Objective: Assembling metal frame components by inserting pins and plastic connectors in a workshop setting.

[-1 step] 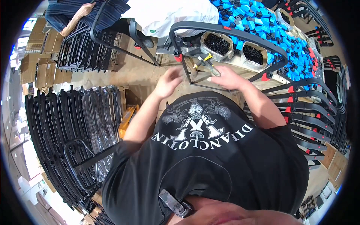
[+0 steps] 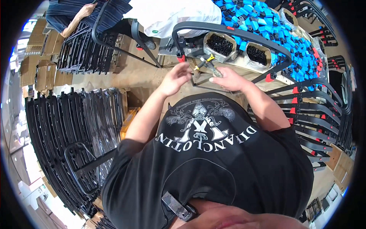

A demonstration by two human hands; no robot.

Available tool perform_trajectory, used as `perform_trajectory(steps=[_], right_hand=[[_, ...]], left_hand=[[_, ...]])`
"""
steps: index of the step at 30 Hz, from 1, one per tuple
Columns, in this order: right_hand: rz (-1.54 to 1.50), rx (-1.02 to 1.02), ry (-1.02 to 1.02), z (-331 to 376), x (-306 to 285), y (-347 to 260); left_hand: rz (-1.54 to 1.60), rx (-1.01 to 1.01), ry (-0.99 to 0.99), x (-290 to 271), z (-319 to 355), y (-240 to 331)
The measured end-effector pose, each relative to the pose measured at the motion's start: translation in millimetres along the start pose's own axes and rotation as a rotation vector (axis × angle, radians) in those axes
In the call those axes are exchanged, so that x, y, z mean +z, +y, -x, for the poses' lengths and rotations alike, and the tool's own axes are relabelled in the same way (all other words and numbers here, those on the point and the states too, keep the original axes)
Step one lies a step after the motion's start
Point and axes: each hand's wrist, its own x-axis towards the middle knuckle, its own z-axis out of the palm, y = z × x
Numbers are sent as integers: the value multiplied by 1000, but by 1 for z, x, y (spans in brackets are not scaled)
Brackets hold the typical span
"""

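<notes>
My right hand [image 2: 228,79] is closed round the handle of a hammer [image 2: 209,65]. The hammer head has yellow ends and points away from me. A black bent-tube frame [image 2: 228,27] with red fittings stands in front of me. Beside its left leg is my left hand [image 2: 176,80], fingers bent and apart from the thumb. No object shows clearly in it, and whether the fingertips touch the leg is hard to make out. The hammer head lies just right of that leg, between my two hands.
Two boxes of small black parts [image 2: 220,44] [image 2: 256,55] and a heap of blue pieces [image 2: 267,26] lie beyond. Similar frames [image 2: 316,114] stack at right; black tubes [image 2: 57,141] stand at left. A white bag [image 2: 179,17] and another person's hand [image 2: 85,10] are at the far side.
My left hand has moved right, close to the frame's left leg, and is less blurred. The hammer in my right hand has shifted only slightly.
</notes>
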Motion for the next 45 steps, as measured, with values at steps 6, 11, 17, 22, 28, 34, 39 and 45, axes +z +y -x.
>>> perform_trajectory(steps=[6, 11, 17, 22, 28, 34, 39, 45], right_hand=[[-527, 101, -6, 8, 11, -35], [-530, 189, 317, 6, 43, -46], [-303, 137, 549, -18, 101, -35], [-226, 113, 601, -38, 133, -60], [-145, -43, 848, -48, 151, -44], [-393, 325, 776, -18, 160, -27], [-612, 315, 828, 3, 181, -20], [-693, 360, 842, 23, 191, -2]], left_hand=[[119, -3, -294, 28, -27, 44], [69, -15, -175, 1, -8, 32], [-892, 399, 114, -20, 20, 43], [216, -15, -60, -44, 14, 1], [-32, 239, 146, -94, -11, 0], [-70, 63, 252, -137, -48, -17], [210, -63, 381, -129, -67, -26], [221, -41, 390, -125, -81, -38]])
